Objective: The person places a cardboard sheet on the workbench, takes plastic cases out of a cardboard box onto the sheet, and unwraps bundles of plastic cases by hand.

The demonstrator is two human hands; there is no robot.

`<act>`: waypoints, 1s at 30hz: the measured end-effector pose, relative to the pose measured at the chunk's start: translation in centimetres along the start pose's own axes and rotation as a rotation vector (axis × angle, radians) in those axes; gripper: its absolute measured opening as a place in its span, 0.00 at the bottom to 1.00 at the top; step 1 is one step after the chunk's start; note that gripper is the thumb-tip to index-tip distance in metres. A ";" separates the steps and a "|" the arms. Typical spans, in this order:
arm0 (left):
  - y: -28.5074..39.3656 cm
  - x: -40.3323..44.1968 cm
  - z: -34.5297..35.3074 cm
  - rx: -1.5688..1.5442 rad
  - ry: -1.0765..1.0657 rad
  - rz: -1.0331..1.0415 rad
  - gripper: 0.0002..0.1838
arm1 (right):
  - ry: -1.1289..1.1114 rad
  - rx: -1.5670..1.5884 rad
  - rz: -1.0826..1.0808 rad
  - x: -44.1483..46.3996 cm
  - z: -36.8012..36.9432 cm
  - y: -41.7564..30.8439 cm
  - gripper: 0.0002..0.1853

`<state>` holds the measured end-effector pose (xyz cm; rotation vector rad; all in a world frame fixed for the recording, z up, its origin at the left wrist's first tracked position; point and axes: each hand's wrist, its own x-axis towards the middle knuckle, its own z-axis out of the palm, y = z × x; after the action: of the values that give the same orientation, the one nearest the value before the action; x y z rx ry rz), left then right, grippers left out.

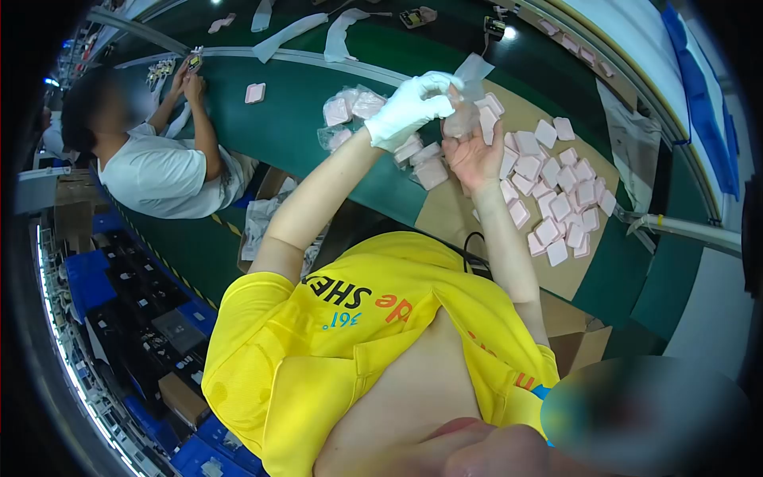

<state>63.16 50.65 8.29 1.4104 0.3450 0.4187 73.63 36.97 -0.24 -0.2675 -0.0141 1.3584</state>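
Observation:
My left hand, in a white glove, pinches the upper edge of a small clear plastic bag. Something pinkish shows through the bag, and its exact form is blurred. The bag rests against the fingers of my bare right hand, which is turned palm up and holds it from below. Many pale pink, rounded-square plastic pieces lie loose on the brown cardboard sheet to the right. Left of my hands are several bagged pink pieces, with more bagged pieces beyond my left wrist.
A co-worker in a white shirt handles a small part at the left of the green table. One pink piece lies between us. White plastic strips lie behind the metal rail. An open carton stands below the table edge.

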 end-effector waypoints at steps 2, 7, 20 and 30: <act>0.0 0.7 0.0 -0.124 -0.087 0.111 0.07 | -0.113 0.100 -0.010 0.7 -0.5 0.5 0.29; 1.4 -0.2 -1.4 -0.522 -0.048 0.051 0.09 | -0.052 0.042 -0.005 1.9 -4.5 0.4 0.27; -4.4 -6.4 -7.5 0.450 0.025 -0.191 0.18 | 1.262 -2.023 -0.739 -5.3 -6.7 -11.3 0.40; -8.7 -2.5 -0.5 1.313 -0.192 0.005 0.20 | 0.683 -2.246 -0.679 -3.1 -8.0 -0.8 0.37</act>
<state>61.34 48.96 -0.44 2.7027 0.4837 -0.0026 75.01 32.38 -7.41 -2.2845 -0.9799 -0.0654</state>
